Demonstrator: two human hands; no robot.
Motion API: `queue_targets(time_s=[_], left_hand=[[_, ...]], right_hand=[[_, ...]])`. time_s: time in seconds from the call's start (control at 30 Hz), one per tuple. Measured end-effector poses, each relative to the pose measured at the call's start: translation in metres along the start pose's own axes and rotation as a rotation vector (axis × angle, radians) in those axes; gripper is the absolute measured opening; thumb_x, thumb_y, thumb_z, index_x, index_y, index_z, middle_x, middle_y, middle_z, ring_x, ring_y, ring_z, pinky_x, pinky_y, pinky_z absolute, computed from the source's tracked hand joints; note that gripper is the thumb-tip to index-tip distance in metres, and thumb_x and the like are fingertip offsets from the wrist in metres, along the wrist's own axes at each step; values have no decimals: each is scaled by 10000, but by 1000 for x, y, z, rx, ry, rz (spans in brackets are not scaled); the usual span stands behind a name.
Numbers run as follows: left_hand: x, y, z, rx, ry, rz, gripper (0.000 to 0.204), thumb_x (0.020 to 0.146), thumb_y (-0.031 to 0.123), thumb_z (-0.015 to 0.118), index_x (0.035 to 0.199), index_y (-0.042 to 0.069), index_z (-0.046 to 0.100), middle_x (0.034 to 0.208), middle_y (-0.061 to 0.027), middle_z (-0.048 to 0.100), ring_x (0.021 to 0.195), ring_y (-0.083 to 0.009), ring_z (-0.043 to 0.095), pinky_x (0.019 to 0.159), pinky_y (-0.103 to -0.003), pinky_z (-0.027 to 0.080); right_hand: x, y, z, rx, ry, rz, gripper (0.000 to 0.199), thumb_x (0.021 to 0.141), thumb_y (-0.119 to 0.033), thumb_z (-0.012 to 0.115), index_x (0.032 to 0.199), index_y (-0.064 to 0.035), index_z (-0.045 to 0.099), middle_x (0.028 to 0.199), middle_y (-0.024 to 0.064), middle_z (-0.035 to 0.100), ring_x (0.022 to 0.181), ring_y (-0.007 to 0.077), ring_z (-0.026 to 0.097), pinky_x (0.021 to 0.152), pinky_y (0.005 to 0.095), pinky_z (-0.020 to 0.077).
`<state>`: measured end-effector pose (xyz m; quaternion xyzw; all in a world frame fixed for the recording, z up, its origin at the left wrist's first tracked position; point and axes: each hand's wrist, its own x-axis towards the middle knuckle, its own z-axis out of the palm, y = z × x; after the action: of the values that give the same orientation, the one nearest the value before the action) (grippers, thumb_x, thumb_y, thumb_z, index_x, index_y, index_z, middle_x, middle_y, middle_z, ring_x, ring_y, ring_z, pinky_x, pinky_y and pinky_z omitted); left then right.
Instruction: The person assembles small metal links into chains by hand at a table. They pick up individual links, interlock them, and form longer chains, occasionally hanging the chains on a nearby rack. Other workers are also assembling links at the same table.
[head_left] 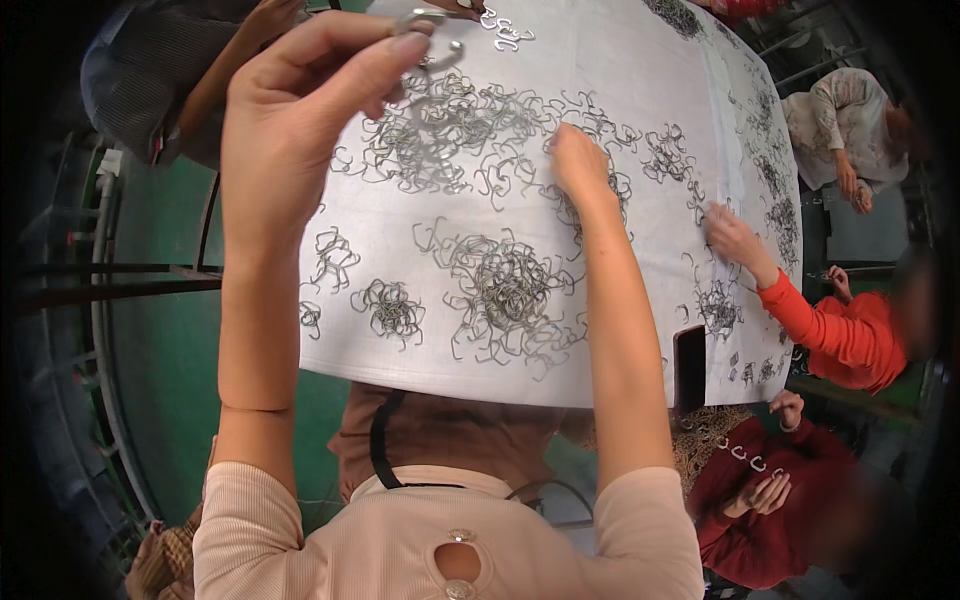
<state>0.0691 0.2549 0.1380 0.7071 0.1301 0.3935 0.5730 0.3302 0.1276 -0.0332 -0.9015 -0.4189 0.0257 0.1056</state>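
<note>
Head view: my left hand (292, 125) pinches curved metal pieces (455, 50), projecting right of its fingertips, long axis blurred. The loose pile (440, 135) lies below; my right hand (583, 165), finger closure undeterminable, is nearer its right edge.

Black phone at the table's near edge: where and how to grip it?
Best grip is probably across the long side edges of the black phone, around mid-length, coming from above. It looks like a flat, narrow slab lying with its long axis roughly pointing away from the wearer, so its width suits a pinch. Whether its near end overhangs the white tabletop isn't clear.
</note>
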Motion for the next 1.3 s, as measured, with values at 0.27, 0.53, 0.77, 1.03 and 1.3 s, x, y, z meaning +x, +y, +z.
queue_targets(time_s=[0.27,0.53,0.77,1.03,1.3], left_hand=[[-5,12,33,-113,-40,-84,135,824,54,684,914,-46,692,794,-64,680,695,-86,625,645,-208,509],[-7,22,56,-77,-64,-85,147,806,36,676,905,-72,686,732,-88,681,656,-104,635,616,-222,516],[-3,16,72,-41,-114,-79,139,801,43,691,890,-63,687,741,-93,692,662,-108,653,603,-222,520],[20,0,90,-37,-170,-69,153,832,62,677,936,-50,687,818,-79,697,705,-110,654,642,-226,528],[118,-109,85,30,-21,-61,220,869,169,643,1006,7,703,895,-98,706,755,-141,664,679,-256,539]], right_hand=[[-84,-83,-151,1405,278,-25,160,811,4,683,924,49,580,836,117,651,712,165,668,629,242,536],[-117,-124,-190,1521,404,-144,150,820,45,673,911,50,554,829,122,652,765,149,661,701,228,527],[-115,-114,-189,1517,543,-137,141,821,57,664,896,41,546,851,126,646,782,147,656,704,230,529],[-87,-94,-174,1453,638,-140,136,821,84,650,884,34,540,859,111,643,776,148,656,704,230,538],[-68,-67,-203,1413,837,-241,168,802,101,660,898,25,545,872,147,650,740,185,668,702,280,573]])
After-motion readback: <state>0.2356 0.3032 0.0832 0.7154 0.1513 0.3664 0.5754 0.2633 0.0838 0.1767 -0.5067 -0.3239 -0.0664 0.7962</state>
